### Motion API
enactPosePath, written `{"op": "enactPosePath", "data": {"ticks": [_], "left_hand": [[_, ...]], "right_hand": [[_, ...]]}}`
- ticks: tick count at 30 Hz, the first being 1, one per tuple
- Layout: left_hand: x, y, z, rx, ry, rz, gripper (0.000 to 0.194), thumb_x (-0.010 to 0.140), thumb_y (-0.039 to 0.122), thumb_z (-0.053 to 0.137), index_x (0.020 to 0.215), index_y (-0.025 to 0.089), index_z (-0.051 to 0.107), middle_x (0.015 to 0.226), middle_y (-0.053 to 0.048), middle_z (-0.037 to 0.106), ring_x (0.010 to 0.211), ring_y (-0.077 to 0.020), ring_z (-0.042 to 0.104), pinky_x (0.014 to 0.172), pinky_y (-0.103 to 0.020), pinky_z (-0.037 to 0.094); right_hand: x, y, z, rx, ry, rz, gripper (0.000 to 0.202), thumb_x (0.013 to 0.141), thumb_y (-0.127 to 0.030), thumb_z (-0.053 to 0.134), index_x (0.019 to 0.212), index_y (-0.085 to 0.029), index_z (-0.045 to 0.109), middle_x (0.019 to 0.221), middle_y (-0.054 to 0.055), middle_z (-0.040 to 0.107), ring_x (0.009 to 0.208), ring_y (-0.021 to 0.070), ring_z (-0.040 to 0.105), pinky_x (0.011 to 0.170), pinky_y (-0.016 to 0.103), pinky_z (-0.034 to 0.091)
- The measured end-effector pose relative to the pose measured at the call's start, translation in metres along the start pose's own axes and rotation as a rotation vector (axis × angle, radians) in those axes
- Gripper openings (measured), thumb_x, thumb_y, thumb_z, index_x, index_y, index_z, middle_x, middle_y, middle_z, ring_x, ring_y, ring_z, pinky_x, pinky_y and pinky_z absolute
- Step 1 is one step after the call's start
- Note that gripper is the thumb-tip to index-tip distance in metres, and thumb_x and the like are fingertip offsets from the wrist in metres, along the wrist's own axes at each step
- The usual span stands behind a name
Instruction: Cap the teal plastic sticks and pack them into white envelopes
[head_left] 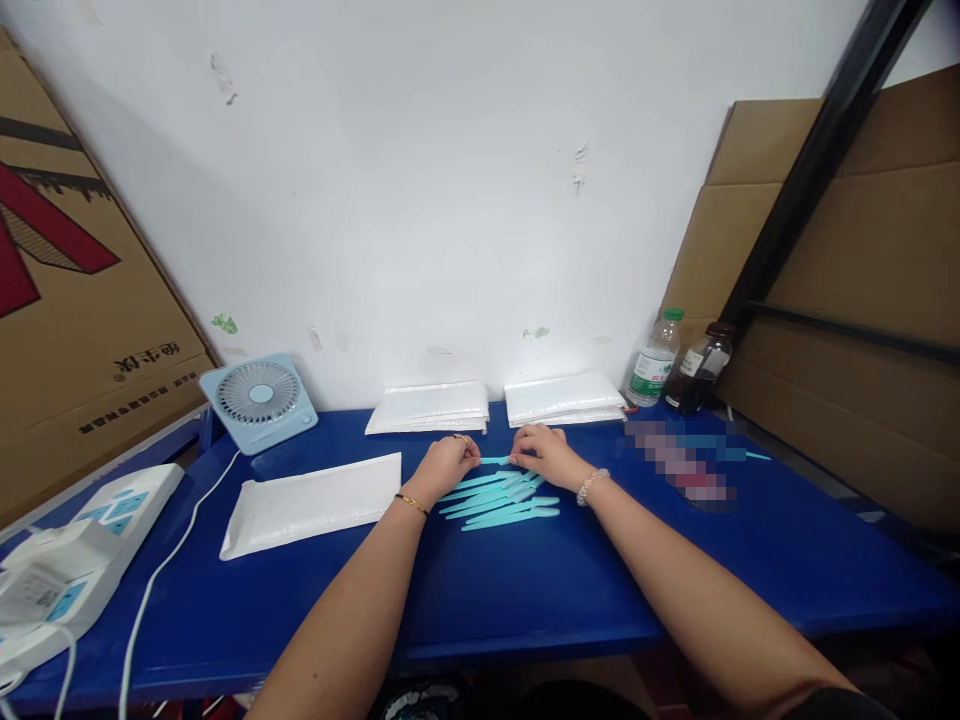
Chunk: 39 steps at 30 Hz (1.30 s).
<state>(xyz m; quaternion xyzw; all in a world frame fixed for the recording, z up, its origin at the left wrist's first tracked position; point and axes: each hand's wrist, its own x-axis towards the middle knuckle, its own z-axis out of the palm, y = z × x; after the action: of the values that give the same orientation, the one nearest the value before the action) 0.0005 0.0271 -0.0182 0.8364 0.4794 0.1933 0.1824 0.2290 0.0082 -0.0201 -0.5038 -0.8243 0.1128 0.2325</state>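
Observation:
My left hand (451, 462) and my right hand (546, 455) pinch the two ends of one slim turquoise eyebrow razor (495, 461), held level between them. Fingertips cover both of its ends. Just below, on the blue table, lies a loose pile of several more turquoise eyebrow razors (499, 495). Their thin handles point mostly left and their wider, paler heads right. A white padded envelope (315, 503) lies flat to the left of my left forearm.
More white padded envelopes (431, 405) and another stack of them (562, 397) rest against the wall. A small blue fan (259, 400) and a power strip (90, 570) with cables stand left. Right are a water bottle (655, 360), a dark drink bottle (699, 370) and a blurred patch.

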Motion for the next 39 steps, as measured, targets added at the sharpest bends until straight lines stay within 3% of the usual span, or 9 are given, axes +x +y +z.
{"op": "enactPosePath", "data": {"ticks": [9,14,18,23,30,35,39], "left_hand": [[0.001,0.001,-0.002,-0.021,-0.048,-0.039,0.016,0.080,0.032,0.055,0.082,0.019,0.064,0.076,0.000,0.066,0.071,-0.0144,0.059,0.063,-0.023,0.041],[0.001,-0.019,-0.011,-0.009,-0.032,-0.109,0.016,0.078,0.029,0.053,0.080,0.018,0.065,0.075,-0.002,0.065,0.071,-0.0149,0.058,0.062,-0.023,0.041],[-0.001,-0.026,-0.015,-0.031,-0.085,-0.143,0.018,0.076,0.032,0.055,0.082,0.018,0.065,0.076,-0.002,0.065,0.072,-0.0150,0.058,0.062,-0.023,0.041],[-0.006,-0.008,-0.017,0.008,-0.042,-0.042,0.032,0.067,0.043,0.067,0.090,0.021,0.065,0.094,-0.003,0.064,0.086,-0.0179,0.059,0.070,-0.024,0.043],[-0.009,0.013,-0.011,0.085,-0.176,0.032,0.011,0.074,0.032,0.061,0.074,0.022,0.067,0.079,0.001,0.067,0.074,-0.0148,0.059,0.066,-0.023,0.039],[-0.006,0.015,-0.013,0.167,-0.071,0.022,0.010,0.076,0.027,0.059,0.071,0.021,0.065,0.079,0.000,0.068,0.073,-0.0155,0.060,0.068,-0.025,0.038],[-0.006,0.015,-0.014,0.097,-0.041,-0.024,0.011,0.078,0.030,0.058,0.077,0.021,0.065,0.074,0.001,0.066,0.069,-0.0148,0.059,0.064,-0.024,0.038]], "right_hand": [[0.000,0.006,-0.007,0.006,-0.030,-0.019,0.022,0.084,-0.044,0.057,0.079,-0.028,0.071,0.102,0.002,0.062,0.101,0.0229,0.049,0.087,0.041,0.029],[-0.002,0.024,-0.016,0.006,0.029,0.064,0.023,0.083,-0.043,0.057,0.076,-0.026,0.072,0.105,0.003,0.062,0.104,0.0248,0.050,0.088,0.043,0.029],[-0.002,0.034,-0.019,0.005,0.050,0.142,0.022,0.079,-0.046,0.062,0.076,-0.027,0.072,0.108,0.004,0.061,0.104,0.0261,0.050,0.088,0.045,0.027],[-0.003,0.016,-0.015,-0.015,0.064,0.068,0.021,0.078,-0.046,0.063,0.080,-0.027,0.071,0.106,0.004,0.059,0.102,0.0254,0.049,0.088,0.044,0.026],[-0.003,-0.004,-0.003,-0.011,-0.035,-0.033,0.016,0.077,-0.042,0.066,0.078,-0.027,0.070,0.097,0.003,0.058,0.100,0.0231,0.048,0.088,0.041,0.027],[-0.002,-0.002,-0.005,-0.018,-0.032,-0.044,0.020,0.081,-0.040,0.061,0.071,-0.023,0.068,0.100,0.003,0.059,0.102,0.0232,0.048,0.089,0.043,0.027],[-0.003,-0.004,-0.013,0.012,-0.005,-0.043,0.021,0.083,-0.042,0.058,0.078,-0.026,0.069,0.109,0.004,0.058,0.108,0.0250,0.045,0.090,0.044,0.025]]}}
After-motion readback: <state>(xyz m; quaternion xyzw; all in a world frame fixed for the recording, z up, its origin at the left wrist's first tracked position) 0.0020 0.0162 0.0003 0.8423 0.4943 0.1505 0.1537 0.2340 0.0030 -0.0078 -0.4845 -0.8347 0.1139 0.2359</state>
